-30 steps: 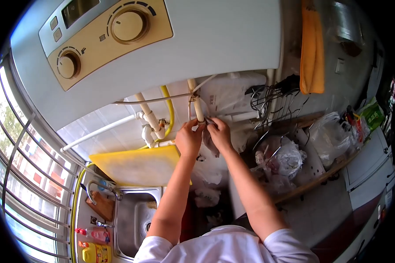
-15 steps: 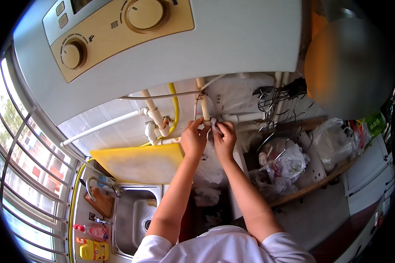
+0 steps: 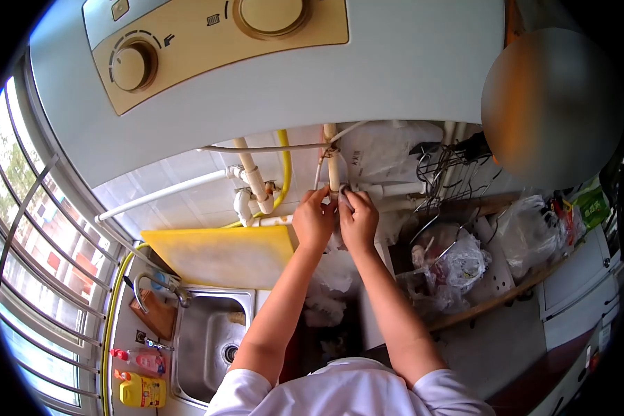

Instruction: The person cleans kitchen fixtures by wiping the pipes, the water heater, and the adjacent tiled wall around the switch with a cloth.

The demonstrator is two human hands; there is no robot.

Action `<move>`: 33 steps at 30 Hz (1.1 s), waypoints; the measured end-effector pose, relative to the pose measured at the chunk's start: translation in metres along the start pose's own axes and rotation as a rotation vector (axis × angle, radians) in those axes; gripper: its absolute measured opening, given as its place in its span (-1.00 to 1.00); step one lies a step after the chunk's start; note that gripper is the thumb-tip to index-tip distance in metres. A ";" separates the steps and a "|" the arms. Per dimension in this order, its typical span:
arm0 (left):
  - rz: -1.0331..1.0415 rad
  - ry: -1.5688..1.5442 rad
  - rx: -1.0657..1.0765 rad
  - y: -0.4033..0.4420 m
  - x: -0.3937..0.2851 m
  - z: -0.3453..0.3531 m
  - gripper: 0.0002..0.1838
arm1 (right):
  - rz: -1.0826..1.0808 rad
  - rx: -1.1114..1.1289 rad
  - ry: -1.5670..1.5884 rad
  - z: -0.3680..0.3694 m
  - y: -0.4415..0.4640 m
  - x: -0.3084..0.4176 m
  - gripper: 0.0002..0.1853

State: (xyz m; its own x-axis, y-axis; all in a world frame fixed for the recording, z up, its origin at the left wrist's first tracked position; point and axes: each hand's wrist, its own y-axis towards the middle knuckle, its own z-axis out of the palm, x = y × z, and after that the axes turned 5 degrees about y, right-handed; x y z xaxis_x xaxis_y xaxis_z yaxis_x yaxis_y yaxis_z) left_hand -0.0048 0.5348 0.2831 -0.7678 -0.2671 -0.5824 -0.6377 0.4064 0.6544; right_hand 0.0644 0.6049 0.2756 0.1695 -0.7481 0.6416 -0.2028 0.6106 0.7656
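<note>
Under the boiler [image 3: 423, 76], a cream-coloured pipe [image 3: 333, 166] runs down the tiled wall between my hands. My left hand [image 3: 314, 222] is closed, its thumb and fingertips pinched against the left side of the pipe's lower part. On the other side, my right hand [image 3: 358, 220] pinches a small grey, cloth-like scrap [image 3: 344, 191] close against the pipe. Most of the scrap is hidden by the fingers. A thin grey cable [image 3: 270, 148] crosses the pipe above both hands.
A yellow-edged cutting board [image 3: 218, 256] leans on the wall at left, above the steel sink [image 3: 208, 347]. White pipes [image 3: 170, 195] and a yellow hose [image 3: 286, 166] run nearby. At right are a wire rack [image 3: 451, 170] and plastic bags [image 3: 457, 267].
My view has tilted slightly, so the boiler sits a little lower and further right. Both hands stay at the pipe; less of the grey scrap shows between my right fingers.
</note>
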 end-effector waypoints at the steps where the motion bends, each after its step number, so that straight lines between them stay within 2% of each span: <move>1: 0.001 -0.010 -0.004 0.000 0.001 0.001 -0.67 | 0.016 0.016 -0.021 0.000 0.002 -0.002 -0.84; 7: -0.015 -0.023 -0.004 -0.001 -0.004 -0.001 -0.68 | 0.069 0.130 -0.005 -0.004 0.015 -0.005 -0.81; 12: -0.009 0.008 -0.005 0.000 -0.001 0.001 -0.69 | -0.010 0.055 -0.061 -0.005 -0.001 0.002 -0.78; 16: -0.006 0.037 -0.005 0.000 0.000 0.002 -0.67 | -0.024 0.132 -0.134 -0.005 0.018 -0.004 -0.80; 20: -0.024 0.024 -0.002 0.000 -0.002 0.001 -0.68 | -0.101 0.153 -0.236 -0.012 -0.001 0.005 -0.78; 23: -0.012 0.030 0.011 -0.007 0.008 0.004 -0.63 | -0.165 0.197 -0.131 -0.020 -0.017 0.010 -0.78; 24: -0.038 -0.130 0.024 -0.014 0.014 0.006 -0.63 | -0.191 0.221 -0.050 -0.023 -0.023 0.011 -0.78; 25: -0.062 -0.292 0.035 -0.021 0.019 0.010 -0.63 | -0.135 0.181 0.009 -0.025 -0.027 0.011 -0.76; 26: -0.058 -0.297 0.031 -0.030 0.023 0.015 -0.63 | -0.011 0.165 0.060 -0.028 -0.029 0.009 -0.78; 28: -0.260 -0.578 0.147 -0.057 0.026 0.020 -0.57 | 0.026 0.041 0.157 -0.027 -0.027 0.004 -0.80; 29: -0.278 -0.863 0.122 -0.069 0.018 0.026 -0.52 | 0.027 0.038 0.154 -0.025 -0.026 0.001 -0.80; 30: -0.363 -0.968 0.217 -0.074 0.000 0.012 -0.49 | 0.152 0.056 0.280 -0.023 -0.024 -0.001 -0.78; 31: -0.313 -0.976 0.164 -0.076 -0.003 0.017 -0.53 | 0.280 0.073 0.404 -0.023 -0.025 -0.003 -0.76; 32: -0.262 -0.985 0.110 -0.076 -0.006 0.023 -0.56 | 0.283 0.071 0.397 -0.023 -0.027 -0.005 -0.76; 33: -0.216 -0.841 0.028 -0.070 -0.004 0.024 -0.60 | 0.302 0.045 0.497 -0.021 -0.026 -0.004 -0.74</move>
State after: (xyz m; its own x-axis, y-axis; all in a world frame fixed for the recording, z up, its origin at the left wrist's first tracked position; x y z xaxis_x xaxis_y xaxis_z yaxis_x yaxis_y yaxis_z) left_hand 0.0440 0.5280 0.2279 -0.3218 0.3893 -0.8631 -0.7542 0.4457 0.4823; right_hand 0.0893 0.5977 0.2538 0.5274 -0.3242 0.7853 -0.3518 0.7581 0.5492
